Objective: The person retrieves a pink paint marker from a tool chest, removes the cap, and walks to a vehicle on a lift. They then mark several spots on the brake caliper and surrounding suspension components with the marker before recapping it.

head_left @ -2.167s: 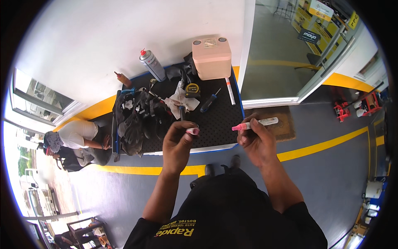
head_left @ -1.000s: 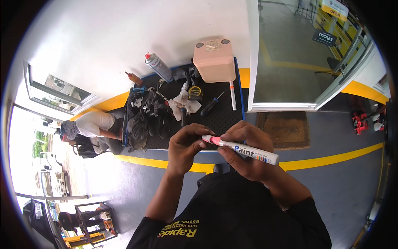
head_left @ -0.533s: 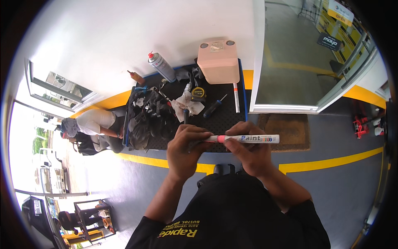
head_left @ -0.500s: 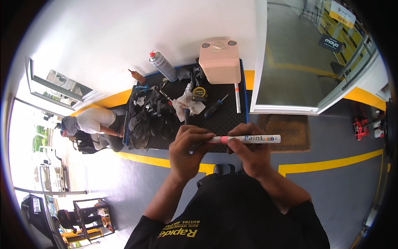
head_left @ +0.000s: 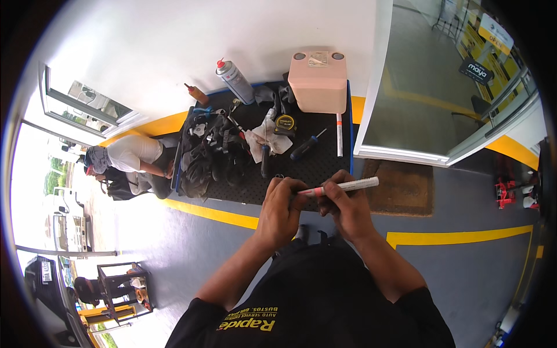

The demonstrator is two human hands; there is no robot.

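Note:
A white paint marker (head_left: 361,184) with a pink band is held over the front edge of the black tool table (head_left: 321,168). My right hand (head_left: 348,210) is closed round its barrel, leaving the white end sticking out to the right. The fingers of my left hand (head_left: 279,213) pinch its other end, hiding the tip. Beyond my hands lie a dark-handled screwdriver (head_left: 265,161) and a blue-and-black screwdriver (head_left: 303,149). A similar white marker (head_left: 340,136) rests along the table's right side.
Black gloves (head_left: 200,165), a stained rag (head_left: 264,144) and a tape measure (head_left: 285,124) lie on the table. At its back stand a spray can (head_left: 237,84), an orange bottle (head_left: 198,95) and a pinkish box (head_left: 318,87). A person (head_left: 136,159) bends at the left. A brown doormat (head_left: 400,188) lies right.
The marker has rolled, turning its large print out of sight, and its right end has tilted upward. Both hands still grip it. The view has shifted slightly.

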